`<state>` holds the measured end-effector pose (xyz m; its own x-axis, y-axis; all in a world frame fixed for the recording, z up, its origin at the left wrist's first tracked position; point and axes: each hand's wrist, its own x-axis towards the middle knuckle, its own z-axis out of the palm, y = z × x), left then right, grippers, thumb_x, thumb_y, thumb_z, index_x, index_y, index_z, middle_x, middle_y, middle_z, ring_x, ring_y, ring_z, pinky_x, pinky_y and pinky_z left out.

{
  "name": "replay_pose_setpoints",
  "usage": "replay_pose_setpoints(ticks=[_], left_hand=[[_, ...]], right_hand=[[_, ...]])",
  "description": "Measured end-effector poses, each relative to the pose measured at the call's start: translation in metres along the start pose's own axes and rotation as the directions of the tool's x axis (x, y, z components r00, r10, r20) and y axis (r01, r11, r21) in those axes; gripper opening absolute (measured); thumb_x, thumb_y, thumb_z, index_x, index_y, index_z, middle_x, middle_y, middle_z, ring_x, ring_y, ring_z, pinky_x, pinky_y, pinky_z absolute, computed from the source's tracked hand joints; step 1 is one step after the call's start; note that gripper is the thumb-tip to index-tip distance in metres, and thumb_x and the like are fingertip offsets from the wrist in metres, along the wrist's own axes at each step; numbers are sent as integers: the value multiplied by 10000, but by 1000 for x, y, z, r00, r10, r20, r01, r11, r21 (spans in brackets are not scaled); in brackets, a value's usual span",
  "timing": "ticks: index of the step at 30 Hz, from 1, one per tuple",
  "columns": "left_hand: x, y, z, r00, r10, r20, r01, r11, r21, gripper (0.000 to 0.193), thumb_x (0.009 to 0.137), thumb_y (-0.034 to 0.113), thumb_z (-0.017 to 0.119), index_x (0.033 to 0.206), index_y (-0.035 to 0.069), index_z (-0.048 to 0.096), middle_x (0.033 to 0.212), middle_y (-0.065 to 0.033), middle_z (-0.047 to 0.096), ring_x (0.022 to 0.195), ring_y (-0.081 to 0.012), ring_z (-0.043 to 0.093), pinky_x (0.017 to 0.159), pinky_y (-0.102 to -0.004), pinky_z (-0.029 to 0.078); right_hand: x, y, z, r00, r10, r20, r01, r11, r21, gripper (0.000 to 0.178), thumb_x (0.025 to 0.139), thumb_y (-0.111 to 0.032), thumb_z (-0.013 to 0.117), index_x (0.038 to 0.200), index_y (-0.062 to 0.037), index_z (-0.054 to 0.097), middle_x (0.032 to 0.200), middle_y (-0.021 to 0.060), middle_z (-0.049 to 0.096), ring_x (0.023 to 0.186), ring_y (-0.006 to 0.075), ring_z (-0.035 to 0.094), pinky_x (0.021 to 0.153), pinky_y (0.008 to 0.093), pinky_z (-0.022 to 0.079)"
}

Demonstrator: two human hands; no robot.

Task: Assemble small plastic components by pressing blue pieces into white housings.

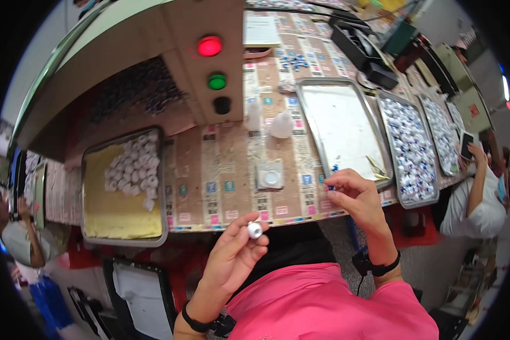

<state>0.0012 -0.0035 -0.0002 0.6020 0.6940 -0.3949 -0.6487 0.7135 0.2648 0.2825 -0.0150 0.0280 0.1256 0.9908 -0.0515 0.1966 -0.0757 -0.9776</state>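
Near the table's front edge, my left hand [229, 258] grips a small round white part [255, 230] with a hole facing up. My right hand [361, 199] pinches a tiny blue piece [330, 187] over the near corner of a metal tray [310, 127] lined with white paper. Small dark blue bits lie in that tray's near corner, beside a pointed yellowish tool [375, 168]. Between the hands, farther back, sits a small square block [271, 178] with a round disc on top. Many white parts [135, 164] fill part of a yellow-lined tray [119, 218] at left.
A metal housing [207, 85] with red and green lights stands at left, dark pieces inside it. A white squeeze bottle [281, 126] stands mid-table. Trays of blue-and-white parts [413, 153] and a black box [354, 42] are at right. A person [473, 195] sits there holding a phone.
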Motion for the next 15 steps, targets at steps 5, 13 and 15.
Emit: replay_pose_setpoints(ticks=[5,13,15], left_hand=[[2,2,7,1000,11,7,-11,1000,27,305,966,109,460,1262,32,468,1056,-94,589,955,-170,603,846,-286,513],[-3,1,-11,995,103,-13,-103,995,-2,252,932,118,539,1170,40,513,1099,-117,576,983,-194,597,874,-286,518],[-5,6,-7,997,72,-9,-72,997,7,218,930,97,535,1133,19,529,1095,-120,580,1014,-207,600,873,-280,529]], right_hand=[[9,-8,25,968,223,117,-241,953,185,225,791,31,666,1014,9,662,972,53,598,855,87,589,726,218,490],[34,-20,60,971,-180,157,216,943,-254,202,792,17,652,991,-10,668,875,79,623,807,146,619,705,231,489],[39,-18,63,944,-290,158,330,857,-397,198,776,22,647,968,-20,673,864,103,617,784,193,629,679,269,488]])
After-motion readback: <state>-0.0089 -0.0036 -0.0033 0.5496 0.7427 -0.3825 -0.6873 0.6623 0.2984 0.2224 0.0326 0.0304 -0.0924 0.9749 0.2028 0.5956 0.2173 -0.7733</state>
